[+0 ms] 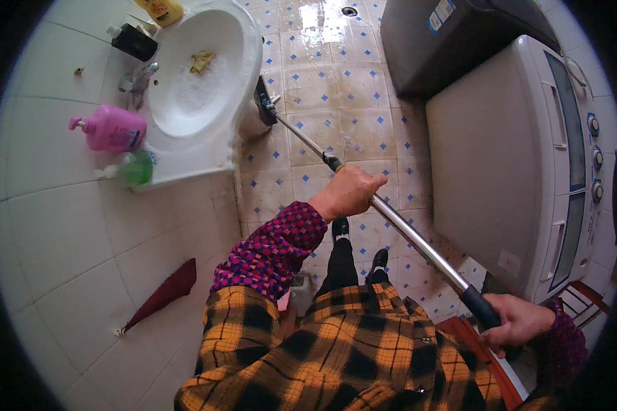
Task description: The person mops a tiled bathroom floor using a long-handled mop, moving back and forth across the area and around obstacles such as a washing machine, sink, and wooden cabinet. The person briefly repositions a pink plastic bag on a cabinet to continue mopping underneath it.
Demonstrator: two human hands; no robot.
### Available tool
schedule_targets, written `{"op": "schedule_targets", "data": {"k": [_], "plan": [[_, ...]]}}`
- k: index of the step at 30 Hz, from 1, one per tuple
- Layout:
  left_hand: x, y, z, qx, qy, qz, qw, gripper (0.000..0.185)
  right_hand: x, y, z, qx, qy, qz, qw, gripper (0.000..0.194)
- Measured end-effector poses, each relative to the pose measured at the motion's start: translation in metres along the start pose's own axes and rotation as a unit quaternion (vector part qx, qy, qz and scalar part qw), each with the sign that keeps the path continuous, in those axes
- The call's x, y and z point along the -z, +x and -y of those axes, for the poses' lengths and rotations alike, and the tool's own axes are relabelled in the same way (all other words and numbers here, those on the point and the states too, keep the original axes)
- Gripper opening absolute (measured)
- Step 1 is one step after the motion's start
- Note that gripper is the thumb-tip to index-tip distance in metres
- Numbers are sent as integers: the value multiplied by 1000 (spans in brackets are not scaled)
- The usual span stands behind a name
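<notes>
A long metal pole (421, 237) slants across the view, from the lower right up to the sink's edge. Around its middle, just below a dark collar (333, 162), my left hand (350, 191) is closed. My right hand (516, 319) grips the black handle end (481, 307). At the far end is a dark cleaning head (265, 100), tilted on its side beside the sink's pedestal; the sink rim hides part of it. Below the head lies the tiled floor (316, 138), pale with small blue diamonds and brownish stains.
On the left stands a white sink (185, 110) with a yellowish clump (202, 62) in its basin. A pink pump bottle (115, 128) and a green bottle (137, 168) sit on its ledge. A washing machine (483, 154) and a dark grey bin-like container (416, 56) line the right side.
</notes>
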State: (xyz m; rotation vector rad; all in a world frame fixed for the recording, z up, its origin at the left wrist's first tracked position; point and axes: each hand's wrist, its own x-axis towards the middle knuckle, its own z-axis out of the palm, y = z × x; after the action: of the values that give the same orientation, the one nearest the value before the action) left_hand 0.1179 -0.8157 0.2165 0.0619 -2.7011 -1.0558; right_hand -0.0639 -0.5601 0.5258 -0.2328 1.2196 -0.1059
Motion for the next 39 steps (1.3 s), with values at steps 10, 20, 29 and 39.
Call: {"op": "schedule_targets", "data": {"k": [10,20,29,39], "plan": [[-2,16,96,51,42,53,996,21,22,113,32,93,65,-8,993,16],[79,28,-68,-24,27,103,994,23,-36,-69,-5,-52,137,25,989,33],[14,27,39,8,12,209,978,17,12,75,-2,78,180,52,979,24],[35,22,-111,-39,-68,219,973,21,-28,-85,-93,-73,236,90,965,25]]}}
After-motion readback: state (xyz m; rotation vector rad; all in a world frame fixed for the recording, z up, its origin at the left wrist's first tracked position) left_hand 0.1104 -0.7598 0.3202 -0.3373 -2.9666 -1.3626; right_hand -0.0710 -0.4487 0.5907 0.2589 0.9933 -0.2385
